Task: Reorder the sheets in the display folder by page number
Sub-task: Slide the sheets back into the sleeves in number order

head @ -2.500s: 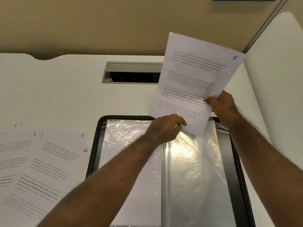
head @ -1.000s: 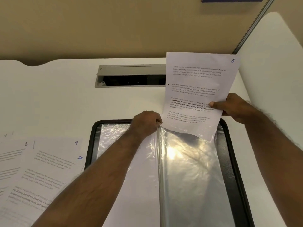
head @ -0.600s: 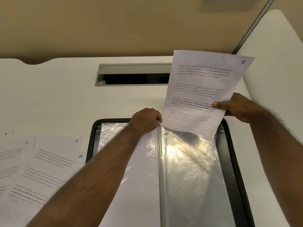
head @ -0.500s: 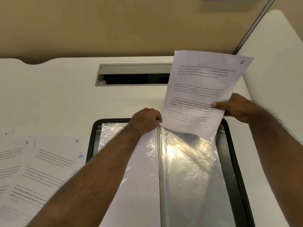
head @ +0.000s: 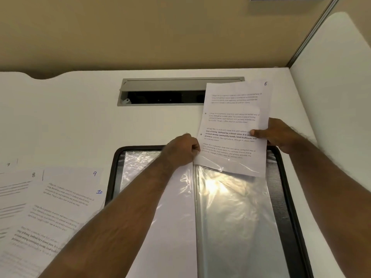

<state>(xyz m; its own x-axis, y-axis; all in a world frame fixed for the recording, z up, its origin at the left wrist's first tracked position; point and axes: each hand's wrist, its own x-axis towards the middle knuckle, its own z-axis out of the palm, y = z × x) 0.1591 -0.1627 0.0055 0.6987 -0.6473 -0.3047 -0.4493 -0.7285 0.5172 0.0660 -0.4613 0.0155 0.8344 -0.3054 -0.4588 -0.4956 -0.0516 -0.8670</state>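
A black display folder [head: 289, 197] lies open on the white desk, its clear plastic sleeves shining. My right hand [head: 279, 135] pinches the right edge of the sheet numbered 6 [head: 230, 117], thumb on its printed face. The sheet's lower end sits inside the top opening of the right-hand clear sleeve [head: 234, 217]. My left hand [head: 180, 150] grips the sleeve's top corner beside the folder's spine. Loose sheets numbered 7 [head: 8, 165], 8 [head: 16, 189], 9 [head: 66, 193] and 10 [head: 60, 227] lie overlapping at the left.
A grey cable slot [head: 162, 93] with its lid raised is set into the desk [head: 70, 121] behind the folder. A white partition [head: 337, 97] closes off the right side, and a beige wall stands behind the desk.
The sheet numbered 6 has come down and straightened, its lower end sliding deeper into the right sleeve. My left hand keeps its grip on the sleeve's top corner.
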